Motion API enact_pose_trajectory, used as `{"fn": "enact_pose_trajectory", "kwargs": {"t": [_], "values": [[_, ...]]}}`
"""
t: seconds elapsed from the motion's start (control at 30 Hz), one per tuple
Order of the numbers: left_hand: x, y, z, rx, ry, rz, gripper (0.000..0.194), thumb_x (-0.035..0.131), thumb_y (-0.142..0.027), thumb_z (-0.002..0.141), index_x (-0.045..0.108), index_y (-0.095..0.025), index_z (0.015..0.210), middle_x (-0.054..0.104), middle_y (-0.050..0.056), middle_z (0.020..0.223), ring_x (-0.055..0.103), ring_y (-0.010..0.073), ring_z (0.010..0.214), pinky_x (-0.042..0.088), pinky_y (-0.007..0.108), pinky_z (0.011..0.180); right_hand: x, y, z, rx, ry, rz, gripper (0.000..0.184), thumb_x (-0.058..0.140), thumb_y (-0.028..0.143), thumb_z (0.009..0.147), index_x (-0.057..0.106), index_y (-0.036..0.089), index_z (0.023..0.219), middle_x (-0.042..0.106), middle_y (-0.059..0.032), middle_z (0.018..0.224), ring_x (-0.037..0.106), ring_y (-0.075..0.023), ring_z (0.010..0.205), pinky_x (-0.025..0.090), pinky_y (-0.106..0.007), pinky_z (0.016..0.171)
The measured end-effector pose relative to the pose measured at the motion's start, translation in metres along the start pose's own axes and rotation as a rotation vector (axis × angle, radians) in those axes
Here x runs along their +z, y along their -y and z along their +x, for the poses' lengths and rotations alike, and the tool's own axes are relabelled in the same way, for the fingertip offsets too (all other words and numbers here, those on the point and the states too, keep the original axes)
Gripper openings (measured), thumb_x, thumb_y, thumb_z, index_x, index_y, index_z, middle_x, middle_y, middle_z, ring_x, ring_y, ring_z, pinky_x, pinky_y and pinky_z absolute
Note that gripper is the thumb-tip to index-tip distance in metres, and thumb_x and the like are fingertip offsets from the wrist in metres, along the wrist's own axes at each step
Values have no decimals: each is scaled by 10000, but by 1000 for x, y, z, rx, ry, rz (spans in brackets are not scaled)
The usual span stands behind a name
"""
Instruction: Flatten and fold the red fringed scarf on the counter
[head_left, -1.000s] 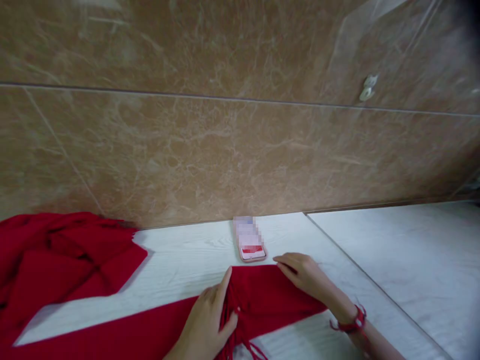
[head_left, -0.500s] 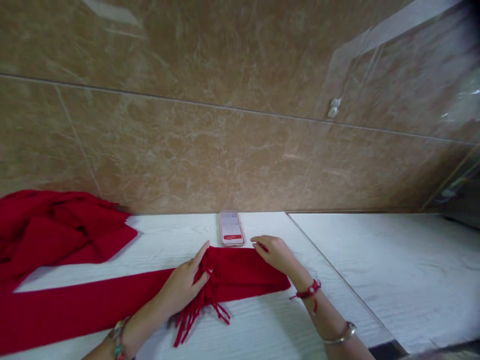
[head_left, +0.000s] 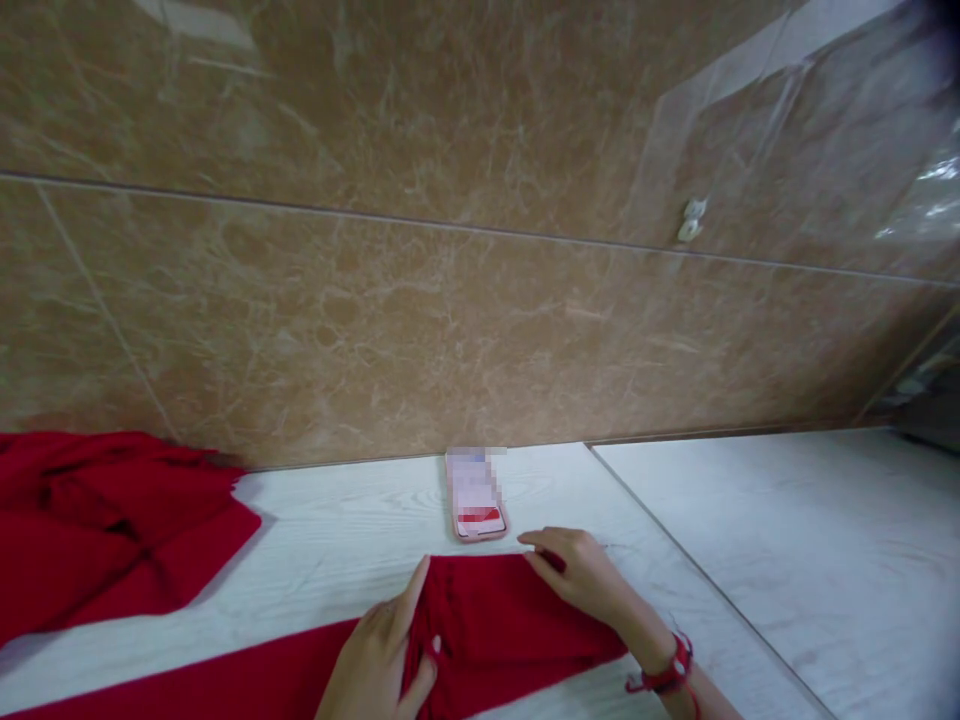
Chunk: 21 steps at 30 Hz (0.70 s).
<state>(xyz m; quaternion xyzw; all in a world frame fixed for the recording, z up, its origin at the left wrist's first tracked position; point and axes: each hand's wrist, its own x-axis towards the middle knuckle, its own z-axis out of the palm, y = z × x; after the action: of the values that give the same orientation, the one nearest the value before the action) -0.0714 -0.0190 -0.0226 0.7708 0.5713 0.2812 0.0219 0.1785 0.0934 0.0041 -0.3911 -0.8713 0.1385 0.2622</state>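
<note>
A long red scarf [head_left: 517, 610] lies flat across the white tabletop, its right part folded over. My left hand [head_left: 382, 650] rests on the scarf at the end of the folded layer, index finger stretched toward the far edge and thumb spread apart on the cloth. The fringe there is mostly hidden by that hand and the frame's lower edge. My right hand [head_left: 581, 575] is at the far edge near the fold, fingers slightly curved, thumb on the red cloth and apart from the index finger. A red string bracelet [head_left: 671, 670] circles the right wrist.
A heap of red cloth [head_left: 120, 530] sits at the left against the brown marbled wall [head_left: 390, 320]. Between the scarf and the wall lies a phone [head_left: 475, 495] in a pink case, its screen lit. A seam [head_left: 697, 565] crosses the white table [head_left: 810, 530] on the right.
The view has shifted, so the table, scarf and phone appear lower and the fringe's hanging strands have left the frame. Both hands keep about the same places on the scarf.
</note>
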Motion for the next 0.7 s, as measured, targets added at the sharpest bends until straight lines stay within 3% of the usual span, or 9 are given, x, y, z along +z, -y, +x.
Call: {"fn": "enact_pose_trajectory", "kwargs": {"t": [0.07, 0.2, 0.37, 0.6, 0.7], "values": [[-1, 1, 3, -10, -36, 22, 713, 381, -200, 807, -36, -274, 1380, 612, 34, 1080, 602, 175, 904, 485, 279, 781, -2, -1, -1, -5, -17, -6, 264, 436, 242, 811, 652, 186, 952, 681, -66, 817, 618, -168, 706, 463, -261, 668], [-12, -1, 14, 5, -96, 1, 625, 395, -267, 821, 116, -228, 1378, 542, 73, 1198, 550, 207, 1027, 451, 325, 861, -12, 1, 11, -60, -36, -16, 265, 460, 237, 793, 648, 177, 970, 680, -64, 852, 611, -162, 724, 451, -256, 684], [-15, -7, 17, -10, -53, -157, 577, 423, -297, 822, 207, -191, 1346, 536, 89, 1191, 511, 203, 1073, 406, 345, 917, -18, 4, 20, -26, -6, 17, 271, 458, 219, 781, 660, 147, 946, 680, -61, 759, 585, -138, 620, 438, -240, 612], [-12, -4, 23, -78, -49, -381, 560, 426, -215, 764, 265, -180, 1299, 605, 24, 938, 583, 144, 804, 452, 297, 801, -27, -8, 20, -36, 96, 16, 265, 463, 216, 768, 665, 151, 928, 674, -49, 734, 574, -133, 617, 436, -241, 614], [-14, -3, 27, -93, -80, -393, 520, 421, -246, 771, 302, -175, 1272, 594, 32, 965, 568, 152, 863, 423, 306, 843, -33, -12, 19, -26, 147, 27, 266, 475, 224, 762, 663, 149, 935, 679, -62, 785, 587, -143, 663, 448, -254, 647]]}}
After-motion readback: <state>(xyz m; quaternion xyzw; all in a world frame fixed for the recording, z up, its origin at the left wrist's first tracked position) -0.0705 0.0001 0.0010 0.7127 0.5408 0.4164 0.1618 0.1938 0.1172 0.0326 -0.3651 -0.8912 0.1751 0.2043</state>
